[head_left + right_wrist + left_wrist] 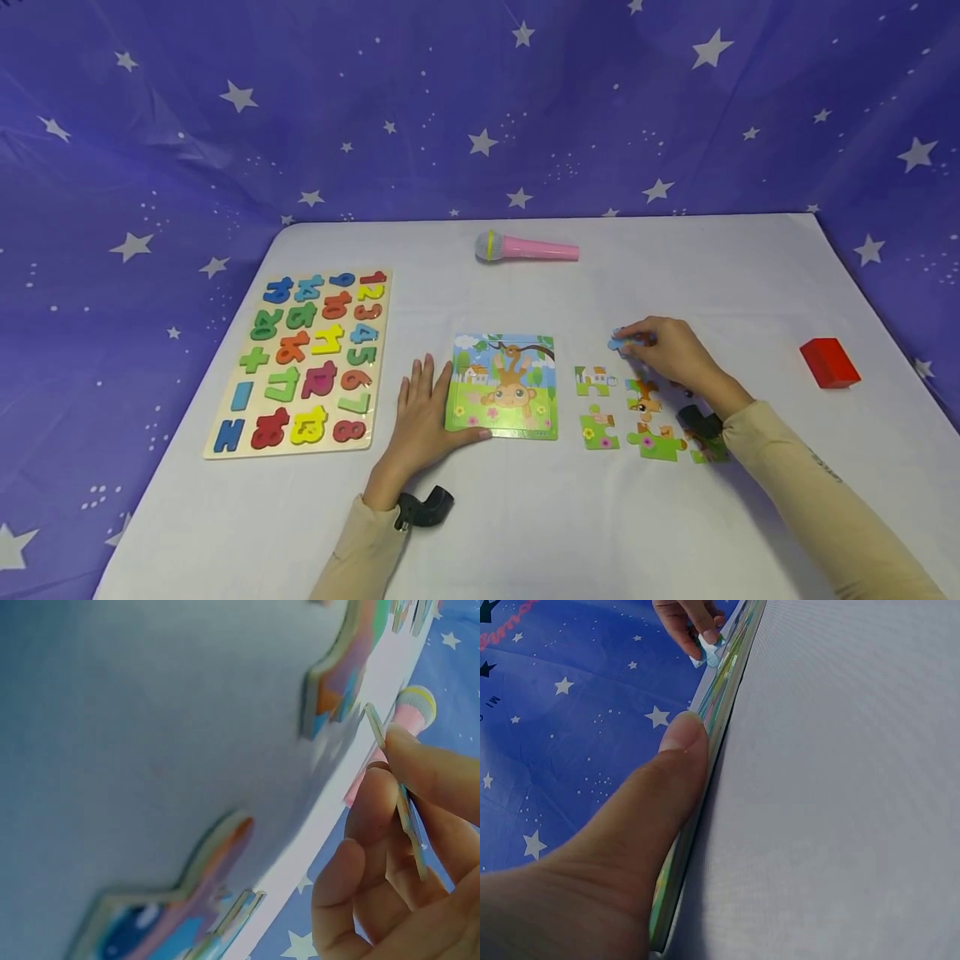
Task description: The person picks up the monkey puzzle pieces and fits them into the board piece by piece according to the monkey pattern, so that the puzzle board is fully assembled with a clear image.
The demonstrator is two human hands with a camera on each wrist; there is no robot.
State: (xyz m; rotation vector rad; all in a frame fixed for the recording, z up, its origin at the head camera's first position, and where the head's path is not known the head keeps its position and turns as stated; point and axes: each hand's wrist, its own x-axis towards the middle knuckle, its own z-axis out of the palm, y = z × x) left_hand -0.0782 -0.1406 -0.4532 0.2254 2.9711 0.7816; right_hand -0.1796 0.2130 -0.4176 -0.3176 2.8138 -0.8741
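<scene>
In the head view my right hand (678,354) pinches a light blue puzzle piece (618,342) between thumb and fingers, above the other loose pieces. The right wrist view shows that thin piece (376,726) nearly edge-on, held off the white cloth. My left hand (420,417) lies with straight fingers along the left side of a square puzzle board (502,425) printed with a hanging monkey. Its thumb (682,742) touches the board's near edge. Between the board and my right forearm lie several loose pieces, among them a house piece (592,381) and a green flower piece (656,446).
A number board (213,446) with colourful raised digits lies to the left. Behind the puzzle board is a pink toy microphone (536,248). Far right stands a red block (828,362). A purple starry cloth (480,100) hangs around the white table (525,533).
</scene>
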